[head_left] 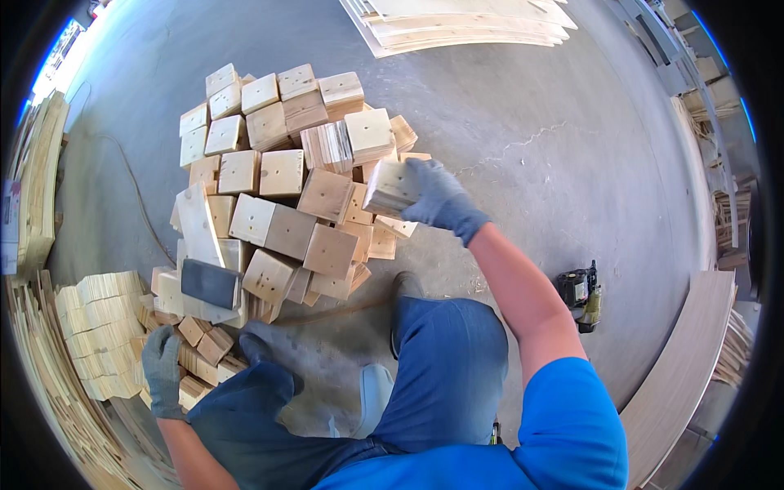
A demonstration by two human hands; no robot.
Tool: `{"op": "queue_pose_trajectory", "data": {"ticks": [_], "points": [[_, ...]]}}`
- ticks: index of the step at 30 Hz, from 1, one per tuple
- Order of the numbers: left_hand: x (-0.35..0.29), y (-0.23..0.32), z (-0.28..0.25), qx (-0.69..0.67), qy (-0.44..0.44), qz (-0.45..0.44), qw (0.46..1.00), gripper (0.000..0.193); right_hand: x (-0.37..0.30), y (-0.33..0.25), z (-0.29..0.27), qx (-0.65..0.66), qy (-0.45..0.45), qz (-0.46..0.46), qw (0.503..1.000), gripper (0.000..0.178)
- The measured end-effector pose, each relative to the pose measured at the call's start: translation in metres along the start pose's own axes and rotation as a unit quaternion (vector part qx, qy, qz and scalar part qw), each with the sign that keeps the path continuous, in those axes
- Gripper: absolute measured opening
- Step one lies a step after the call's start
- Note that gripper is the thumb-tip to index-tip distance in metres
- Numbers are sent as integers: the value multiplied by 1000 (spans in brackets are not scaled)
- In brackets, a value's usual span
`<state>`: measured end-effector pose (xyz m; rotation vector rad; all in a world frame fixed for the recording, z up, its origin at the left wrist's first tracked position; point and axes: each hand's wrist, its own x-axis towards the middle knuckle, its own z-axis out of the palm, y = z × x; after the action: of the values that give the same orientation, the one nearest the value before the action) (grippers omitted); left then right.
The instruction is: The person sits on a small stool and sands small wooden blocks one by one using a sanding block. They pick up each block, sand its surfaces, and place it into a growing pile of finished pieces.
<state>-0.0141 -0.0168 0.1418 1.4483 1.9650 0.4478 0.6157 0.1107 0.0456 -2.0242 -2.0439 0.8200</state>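
My right hand (pixel 445 200), in a grey glove, grips a stack of square wooden boards (pixel 390 186) by its right side. That stack is at the right edge of a large pile of similar square wooden stacks (pixel 282 170), many with small holes in their top faces. Whether it touches the pile beneath, I cannot tell. My left hand (pixel 163 371), also gloved, is at the lower left beside some small wood blocks (pixel 214 345). Its fingers point up, loosely extended, with nothing visible in them. Near it, a dark flat rectangular object (pixel 211 282) lies on a pale board.
A nail gun (pixel 580 294) lies on the grey floor to my right. Plywood sheets (pixel 465 28) are stacked at the far side. Neat wood stacks (pixel 100 335) and long strips (pixel 49 392) line the left. A long panel (pixel 682 376) borders the right. A hose (pixel 135 175) crosses the floor.
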Motion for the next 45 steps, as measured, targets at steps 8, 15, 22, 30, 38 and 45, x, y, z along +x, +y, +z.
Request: {"op": "queue_pose_trajectory", "data": {"ticks": [8,15,22,30,38,45], "points": [[8,-17,5,-4,5,-22,1000,36,59,134,-58,97,215,171,956,85],[7,-18,22,41,3,-20,999,33,146,158,-22,135,198,240,941,73],[5,-4,24,78,-3,-28,997,35,185,135,24,125,84,198,969,75],[8,14,30,113,-37,-25,993,34,193,150,30,210,-20,155,965,69],[5,10,37,78,-48,-13,996,35,199,148,56,225,83,165,957,66],[4,17,44,92,-59,-7,994,35,201,151,62,217,151,149,953,59]]}}
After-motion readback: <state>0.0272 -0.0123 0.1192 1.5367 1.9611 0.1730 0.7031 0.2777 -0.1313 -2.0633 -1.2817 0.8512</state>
